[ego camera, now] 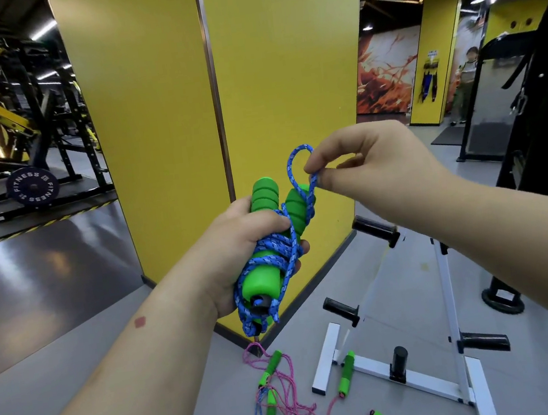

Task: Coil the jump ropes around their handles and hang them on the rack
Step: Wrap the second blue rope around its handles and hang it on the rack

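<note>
Two green foam handles (pixel 271 242), bound together by coils of blue rope (pixel 277 258), are gripped in the left hand (pixel 246 248), in front of the yellow pillar (pixel 215 76). A free loop of that rope is pinched by the fingers (pixel 312 168) of the right hand (pixel 374 164). Loose pink ropes (pixel 291 412) are seen on the floor beside the white rack (pixel 424 378), below the pillar's corner.

— What's the floor (pixel 395 282) carrying on your feed?

— I see grey flooring. Near me, low in the middle, lies a tangle of pink rope (pixel 290 408) with green handles (pixel 270 368) scattered through it, some blue cord mixed in. Just to the right stands the white rack (pixel 425 380) with black pegs, one handle (pixel 346 371) beside its base. Behind rises a yellow pillar (pixel 285 85)
</note>
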